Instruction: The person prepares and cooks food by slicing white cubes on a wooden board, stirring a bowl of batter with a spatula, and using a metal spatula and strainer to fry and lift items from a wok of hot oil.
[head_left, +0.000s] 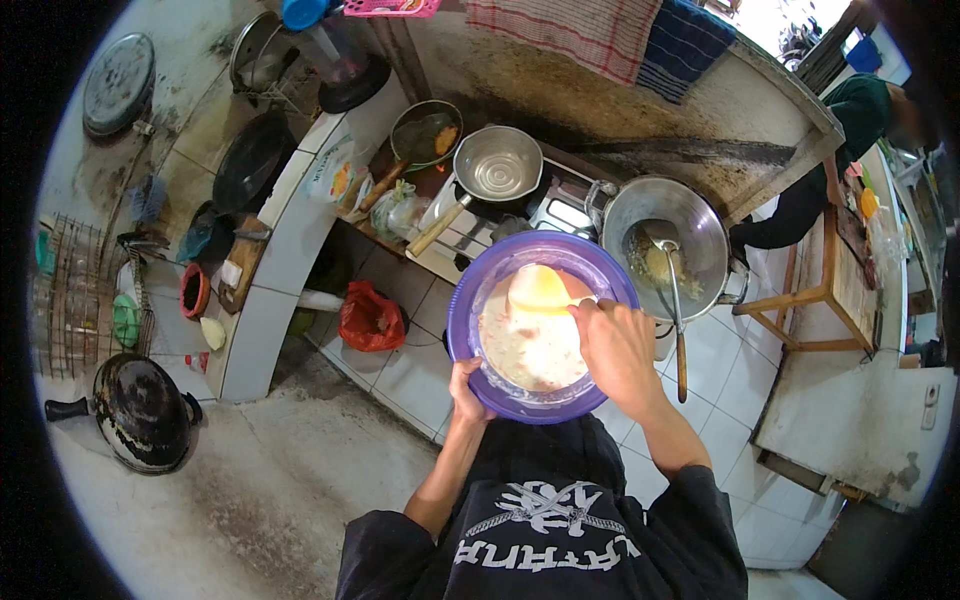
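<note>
My left hand (469, 390) grips the lower left rim of a purple plastic bowl (466, 300), which I hold in front of my body. Inside it lies a pale, wet batter (502, 352) with small orange bits; bright glare washes out its middle. A yellowish scoop or ladle (541, 289) dips into the batter near the far side. Its handle end is in my right hand (619, 352), which reaches over the bowl's right rim. To the right, a large metal pot (694, 206) holds a metal spatula (675, 292) and yellowish bits of food at its bottom.
Beyond the bowl, a saucepan (499, 165) with a wooden handle sits on a gas stove (562, 214). A green-rimmed bowl (427, 135) stands behind it. A red plastic bag (371, 319) is at lower left. A person (855, 112) in dark green stands at far right, near a wooden stool (832, 292).
</note>
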